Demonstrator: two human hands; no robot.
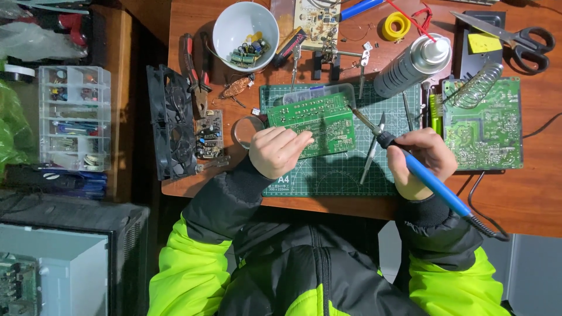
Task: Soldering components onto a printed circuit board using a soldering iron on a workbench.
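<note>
Green circuit board (313,122) lies on the green cutting mat (339,169) near the middle of the wooden tabletop (527,193), solder side up, and its long axis runs about left to right, a little raised toward the right. My left hand (276,151) rests on its lower left corner with the fingers curled closed; it seems to pinch something thin against the board, but I cannot tell what it is. My right hand (422,159) is closed around the blue handle of the soldering iron (410,158), held like a pen. The iron points up and to the left, and its metal tip reaches the upper right edge of the board; whether it really touches I cannot say. So the board lies to the left of the right hand's grip, and the iron crosses toward it on a diagonal, while the left hand is the nearer one, directly on the board. Tweezers (372,149) lie on the mat between the two hands. A spray can (410,65) lies behind the board, a second green board (483,126) with a coiled iron stand (477,86) is at the right, and a white bowl (234,23) with small parts stands further back on the left.
</note>
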